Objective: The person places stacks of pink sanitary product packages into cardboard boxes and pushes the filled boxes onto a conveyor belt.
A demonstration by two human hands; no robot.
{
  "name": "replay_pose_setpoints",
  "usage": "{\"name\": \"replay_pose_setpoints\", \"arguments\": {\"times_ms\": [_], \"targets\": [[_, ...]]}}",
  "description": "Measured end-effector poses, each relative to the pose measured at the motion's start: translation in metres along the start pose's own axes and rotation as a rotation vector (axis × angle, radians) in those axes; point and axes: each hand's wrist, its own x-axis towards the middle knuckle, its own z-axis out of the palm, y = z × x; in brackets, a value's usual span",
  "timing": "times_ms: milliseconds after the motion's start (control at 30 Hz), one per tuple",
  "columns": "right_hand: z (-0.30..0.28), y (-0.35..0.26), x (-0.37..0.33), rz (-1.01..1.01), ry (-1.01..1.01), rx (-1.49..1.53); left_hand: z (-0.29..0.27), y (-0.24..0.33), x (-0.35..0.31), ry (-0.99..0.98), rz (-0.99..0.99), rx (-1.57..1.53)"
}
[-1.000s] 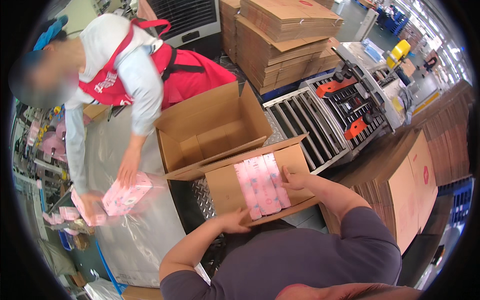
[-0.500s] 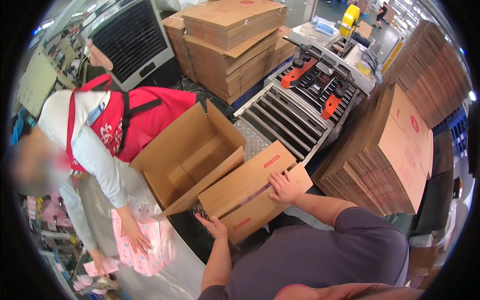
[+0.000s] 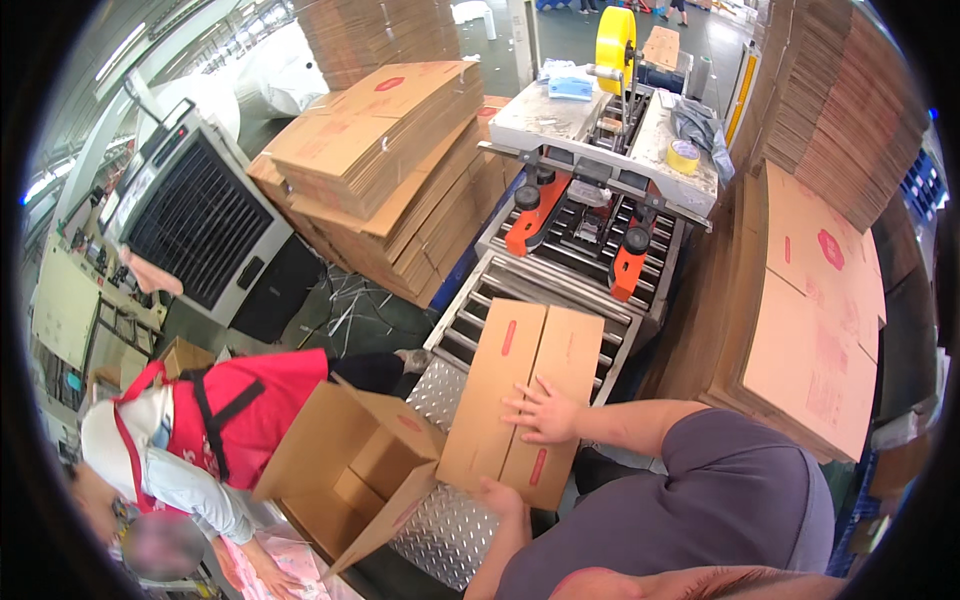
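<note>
A brown cardboard box [image 3: 482, 420] with its two top flaps folded together lies in front of me, its far end on the rollers and its near part over a diamond-plate metal surface. My right hand [image 3: 545, 410] rests on the flaps across the seam, open, with the fingers spread. At the box's near end, my left hand [image 3: 503, 497] grips the edge, its fingertips partly hidden. Just left of it stands an open, hollow cardboard box [image 3: 350, 470] with its flaps up.
Beyond lie the roller conveyor [image 3: 470, 315] and a taping machine [image 3: 580, 215] with orange side guides and a yellow tape roll [image 3: 615, 48]. Flat cartons are stacked left [image 3: 370, 150] and right [image 3: 810, 330]. A co-worker in a red apron [image 3: 240, 410] handles pink packs [image 3: 275, 565].
The closed box has turned and moved away from me onto the rollers. Its flap gap has come together. My left hand has shifted to the near end; the view has swung toward the machine.
</note>
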Motion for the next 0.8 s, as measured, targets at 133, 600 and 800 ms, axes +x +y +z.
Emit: {"name": "replay_pose_setpoints", "arguments": {"times_ms": [133, 600, 800], "targets": [[-0.020, 0.112, 0.030, 0.084, 0.021, -0.013, 0.102, -0.039, 0.067, -0.074, 0.193, 0.169], [-0.054, 0.333, 0.041, 0.314, 0.139, 0.038, 0.201, -0.009, 0.040, -0.796, -0.235, 0.505], [-0.036, 0.286, -0.004, 0.650, 0.330, 0.022, 0.008, -0.078, 0.016, -0.800, -0.745, 0.692]]}}
